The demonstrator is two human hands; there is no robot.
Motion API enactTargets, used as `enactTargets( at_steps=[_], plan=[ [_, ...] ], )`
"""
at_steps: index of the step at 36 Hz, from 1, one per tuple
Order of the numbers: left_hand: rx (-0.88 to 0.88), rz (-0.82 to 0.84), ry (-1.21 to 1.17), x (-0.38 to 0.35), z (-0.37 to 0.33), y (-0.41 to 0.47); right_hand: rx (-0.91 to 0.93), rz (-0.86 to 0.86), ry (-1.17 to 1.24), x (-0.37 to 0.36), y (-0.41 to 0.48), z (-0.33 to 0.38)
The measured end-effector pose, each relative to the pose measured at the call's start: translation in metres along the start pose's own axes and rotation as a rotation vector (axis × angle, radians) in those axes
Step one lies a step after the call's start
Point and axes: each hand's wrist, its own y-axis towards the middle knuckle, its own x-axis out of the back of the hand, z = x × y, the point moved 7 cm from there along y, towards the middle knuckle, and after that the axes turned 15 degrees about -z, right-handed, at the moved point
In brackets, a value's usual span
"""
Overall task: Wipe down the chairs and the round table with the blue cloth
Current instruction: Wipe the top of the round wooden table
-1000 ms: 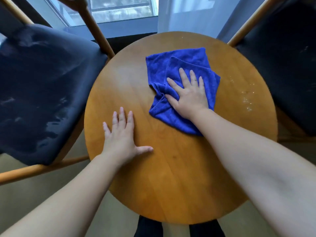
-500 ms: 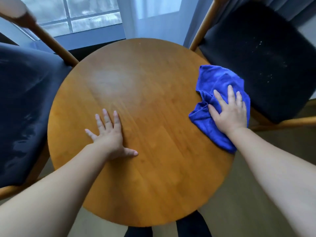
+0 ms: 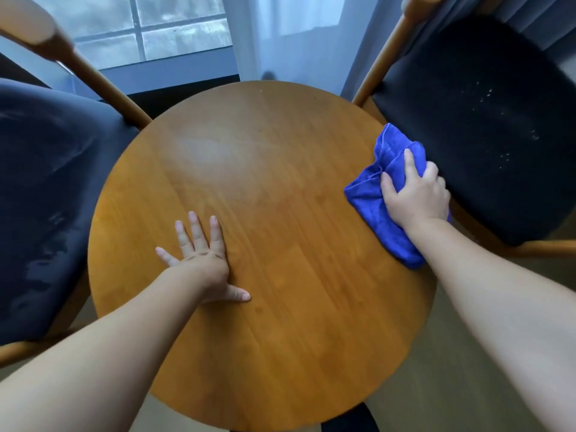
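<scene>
Round table (image 3: 280,188), wooden, honey-coloured top, seen from above; the person stands at its 6 o'clock edge.

Arms: both bare forearms reach in from 6 o'clock. The left runs up toward the table's 7–8 o'clock zone. The right runs out to the rim at 3 o'clock, wrist raised a little above the edge.

Left hand (image 3: 199,260): flat, palm down on the wood, fingers straight and spread, thumb out toward the centre. It holds nothing and simply presses on the top.

Right hand (image 3: 414,194): curled over the blue cloth (image 3: 367,201), gripping it. Thumb and forefinger lie on the bunched fabric and the other fingers bend down over the table's rim. The cloth is crumpled at the 3 o'clock edge, partly on the top and partly draped over the side, with a fold trailing toward 4 o'clock beneath the wrist.

Surface: a pale, hazy sheen shows toward 11 o'clock.

Room: left chair (image 3: 40,198) at 9 o'clock, dark seat with glossy streaks, wooden frame. Right chair (image 3: 486,126) at 2 o'clock, dark seat dotted with white specks, just beside the cloth. Window (image 3: 174,29) at 11 o'clock, sheer curtain (image 3: 296,42) at 12. Light floor (image 3: 467,353) below.
</scene>
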Motion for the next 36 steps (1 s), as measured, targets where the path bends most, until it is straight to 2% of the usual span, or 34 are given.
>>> enactTargets(
  at_steps=[19, 26, 36],
  plan=[
    [-0.008, 0.076, 0.020, -0.002, 0.003, 0.007, 0.297, -0.026, -0.078, -0.020, 0.084, 0.143],
    [-0.010, 0.108, 0.034, -0.005, 0.003, 0.011, 0.421, 0.015, -0.079, -0.027, 0.091, 0.210],
    [-0.033, 0.125, 0.040, -0.009, 0.003, 0.015, 0.690, 0.097, -0.050, -0.030, 0.066, 0.326]
  ],
)
